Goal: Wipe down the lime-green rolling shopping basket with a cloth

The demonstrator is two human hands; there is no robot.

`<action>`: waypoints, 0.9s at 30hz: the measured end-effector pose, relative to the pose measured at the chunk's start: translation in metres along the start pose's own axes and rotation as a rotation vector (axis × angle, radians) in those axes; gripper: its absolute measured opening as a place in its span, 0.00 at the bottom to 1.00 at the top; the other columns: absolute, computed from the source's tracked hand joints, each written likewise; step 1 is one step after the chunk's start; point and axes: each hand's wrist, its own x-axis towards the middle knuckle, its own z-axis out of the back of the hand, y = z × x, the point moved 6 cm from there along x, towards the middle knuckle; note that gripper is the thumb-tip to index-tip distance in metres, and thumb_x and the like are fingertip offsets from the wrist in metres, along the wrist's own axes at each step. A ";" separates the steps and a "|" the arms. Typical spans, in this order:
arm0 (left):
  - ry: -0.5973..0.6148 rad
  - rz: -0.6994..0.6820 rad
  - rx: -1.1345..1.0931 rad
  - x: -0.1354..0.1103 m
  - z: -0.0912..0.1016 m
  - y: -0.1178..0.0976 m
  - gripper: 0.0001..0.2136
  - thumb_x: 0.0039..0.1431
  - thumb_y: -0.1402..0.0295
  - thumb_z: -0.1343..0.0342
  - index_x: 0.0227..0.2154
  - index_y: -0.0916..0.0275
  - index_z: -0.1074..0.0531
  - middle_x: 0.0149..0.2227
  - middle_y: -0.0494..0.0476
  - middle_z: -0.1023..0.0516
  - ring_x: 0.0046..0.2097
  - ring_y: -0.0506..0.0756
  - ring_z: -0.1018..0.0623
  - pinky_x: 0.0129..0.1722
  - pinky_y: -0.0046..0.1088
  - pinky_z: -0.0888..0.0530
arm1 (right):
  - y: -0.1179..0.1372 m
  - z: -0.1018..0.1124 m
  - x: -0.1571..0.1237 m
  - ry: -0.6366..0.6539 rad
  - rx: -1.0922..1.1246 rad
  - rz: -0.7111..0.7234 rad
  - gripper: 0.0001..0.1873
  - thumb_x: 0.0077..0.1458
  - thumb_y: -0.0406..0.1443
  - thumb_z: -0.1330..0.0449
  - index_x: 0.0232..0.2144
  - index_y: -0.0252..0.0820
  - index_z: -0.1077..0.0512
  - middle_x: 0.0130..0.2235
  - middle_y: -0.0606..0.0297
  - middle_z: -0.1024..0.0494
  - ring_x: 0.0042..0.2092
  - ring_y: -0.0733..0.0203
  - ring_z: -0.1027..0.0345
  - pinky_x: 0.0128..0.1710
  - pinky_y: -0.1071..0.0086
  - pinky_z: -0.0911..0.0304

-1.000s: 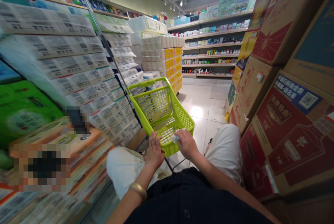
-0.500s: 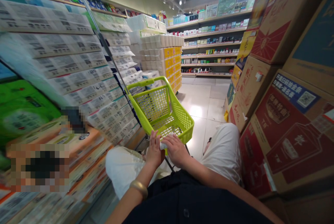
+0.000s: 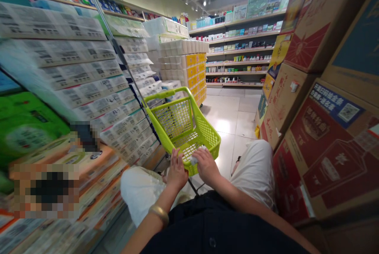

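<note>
A lime green shopping cart (image 3: 207, 132) with a lattice basket stands in front of me, its near edge at my hands. In my right hand (image 3: 207, 167) is a white crumpled tissue (image 3: 194, 160), pinched under the fingers over that near edge. My left hand (image 3: 177, 172) is beside it at the left corner of the basket, its fingers stretched out and slightly apart. I see nothing in it; whether it touches the rim I cannot tell. The basket's mesh floor (image 3: 189, 143) shows through.
Stacked packs of paper goods (image 3: 97, 80) line my left side. Large cartons (image 3: 334, 143) are piled close on my right. Beyond the cart, tiled floor (image 3: 226, 120) leads to shelves (image 3: 237, 51) of small boxes and bottles. A metal pole (image 3: 118, 49) rises left of the cart.
My right hand has moved right, away from my left hand, taking the tissue with it. My left hand has barely moved. The cart stays in place.
</note>
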 end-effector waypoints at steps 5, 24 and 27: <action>-0.007 -0.009 -0.005 -0.003 0.002 0.003 0.26 0.47 0.81 0.50 0.52 0.63 0.44 0.63 0.69 0.47 0.68 0.67 0.53 0.62 0.54 0.39 | 0.028 -0.006 -0.001 0.104 0.040 0.156 0.27 0.51 0.24 0.48 0.52 0.45 0.32 0.50 0.61 0.25 0.55 0.58 0.36 0.62 0.57 0.47; 0.006 -0.009 0.010 -0.002 0.000 0.000 0.29 0.43 0.83 0.51 0.52 0.63 0.43 0.63 0.68 0.48 0.68 0.67 0.55 0.63 0.54 0.41 | 0.001 0.003 -0.007 0.023 0.068 0.103 0.30 0.48 0.24 0.50 0.53 0.44 0.34 0.52 0.60 0.25 0.58 0.58 0.37 0.62 0.55 0.48; 0.015 -0.015 0.011 -0.002 0.002 -0.001 0.29 0.42 0.83 0.51 0.51 0.64 0.43 0.63 0.69 0.48 0.68 0.67 0.54 0.64 0.54 0.42 | -0.038 0.023 -0.008 -0.175 0.066 -0.072 0.25 0.50 0.25 0.52 0.51 0.41 0.33 0.51 0.57 0.26 0.58 0.56 0.38 0.62 0.53 0.47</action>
